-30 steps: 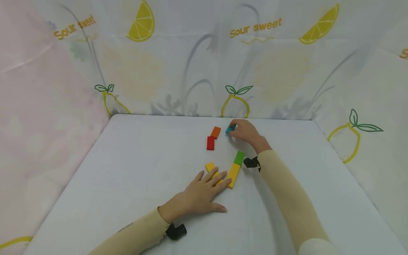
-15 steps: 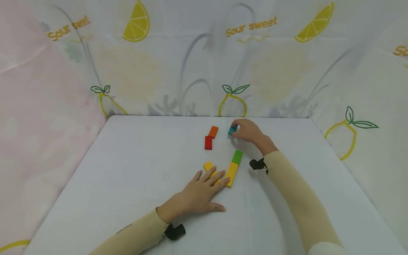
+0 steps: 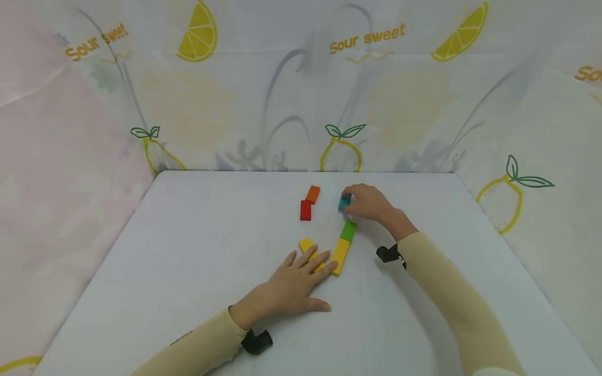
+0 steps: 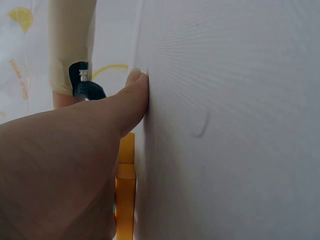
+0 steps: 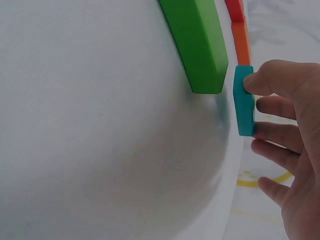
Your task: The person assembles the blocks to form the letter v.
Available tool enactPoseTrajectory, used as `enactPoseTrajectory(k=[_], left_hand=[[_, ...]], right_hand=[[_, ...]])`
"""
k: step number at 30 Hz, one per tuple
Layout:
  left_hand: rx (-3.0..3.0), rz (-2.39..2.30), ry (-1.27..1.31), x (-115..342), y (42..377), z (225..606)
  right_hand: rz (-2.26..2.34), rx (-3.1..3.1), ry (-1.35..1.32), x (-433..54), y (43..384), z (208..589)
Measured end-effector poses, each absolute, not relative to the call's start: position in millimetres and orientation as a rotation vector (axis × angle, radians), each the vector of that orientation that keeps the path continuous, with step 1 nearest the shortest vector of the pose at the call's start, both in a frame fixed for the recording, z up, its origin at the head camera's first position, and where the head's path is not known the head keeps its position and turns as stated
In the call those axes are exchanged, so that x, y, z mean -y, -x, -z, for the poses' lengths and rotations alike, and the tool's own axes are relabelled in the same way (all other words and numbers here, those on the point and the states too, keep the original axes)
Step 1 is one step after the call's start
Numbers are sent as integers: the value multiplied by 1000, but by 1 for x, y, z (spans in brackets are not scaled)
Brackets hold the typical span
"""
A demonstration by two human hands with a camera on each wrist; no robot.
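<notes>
My right hand [image 3: 369, 202] pinches a blue block [image 3: 345, 201] between thumb and fingers, just beyond the green block [image 3: 348, 231]. In the right wrist view the thumb presses one face of the blue block [image 5: 244, 102], with fingers behind it. The green block meets the far end of a yellow block [image 3: 340, 257], forming a slanted line. My left hand [image 3: 296, 284] lies flat with fingers spread across another yellow block [image 3: 305, 244], covering part of it. One fingertip reaches the first yellow block. In the left wrist view the yellow blocks [image 4: 126, 200] show beneath the hand.
A red block [image 3: 305, 210] and an orange block [image 3: 313, 194] lie corner to corner farther back, left of the right hand. The white table [image 3: 202, 224] ends at a printed lemon-pattern cloth [image 3: 273, 94] behind.
My right hand has brought the blue block slightly toward me and nearer the green block. My left hand stays in place on the yellow blocks. The head view has shifted slightly.
</notes>
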State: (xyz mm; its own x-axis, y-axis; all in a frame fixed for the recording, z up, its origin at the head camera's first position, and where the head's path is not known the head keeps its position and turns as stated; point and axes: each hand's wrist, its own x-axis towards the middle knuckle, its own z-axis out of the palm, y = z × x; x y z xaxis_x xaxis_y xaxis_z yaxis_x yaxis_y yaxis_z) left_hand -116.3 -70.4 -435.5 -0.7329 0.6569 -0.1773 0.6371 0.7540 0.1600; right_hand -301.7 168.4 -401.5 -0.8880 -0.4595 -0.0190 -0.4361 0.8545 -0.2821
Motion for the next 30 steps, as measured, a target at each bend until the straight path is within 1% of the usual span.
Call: enactPoseTrajectory(k=[14, 30], left_hand=[[-2731, -143, -1031, 71, 116, 433], [-2732, -157, -1027, 70, 117, 436]], right_hand=[[417, -2940, 701, -180, 295, 412], [467, -2962, 754, -188, 284, 418]])
